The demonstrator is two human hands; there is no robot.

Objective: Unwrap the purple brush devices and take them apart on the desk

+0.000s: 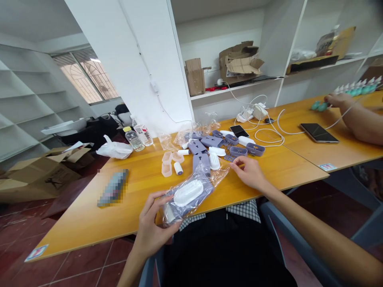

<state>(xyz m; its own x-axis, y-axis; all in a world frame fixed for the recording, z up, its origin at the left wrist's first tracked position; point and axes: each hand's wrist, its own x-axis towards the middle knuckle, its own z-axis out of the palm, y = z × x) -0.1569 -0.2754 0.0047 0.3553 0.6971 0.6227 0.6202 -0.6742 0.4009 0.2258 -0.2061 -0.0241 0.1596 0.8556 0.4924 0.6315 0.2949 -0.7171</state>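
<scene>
My left hand (154, 223) grips a clear plastic bag (216, 178) from its near end. Inside the bag lie a purple plastic part (191, 202) and a white oval brush head (188, 193) with a ribbed rim. At the bag's far corner, my right hand (247, 171) has thumb and fingers pinched together on the film. Just beyond those fingertips is a small purple perforated piece (229, 158). Loose purple holders (201, 162), white brush heads (214, 162) and purple oval cups (238, 151) are spread behind the bag.
Translucent pink cups (166, 169) and a white roller-like piece (178, 168) lie left of the pile. Farther back are bottles (134, 138), a white bag (114, 148), a phone (239, 131) and cables (269, 137). At right, another person's hand (338, 99) touches green-and-white bottles near a tablet (319, 132).
</scene>
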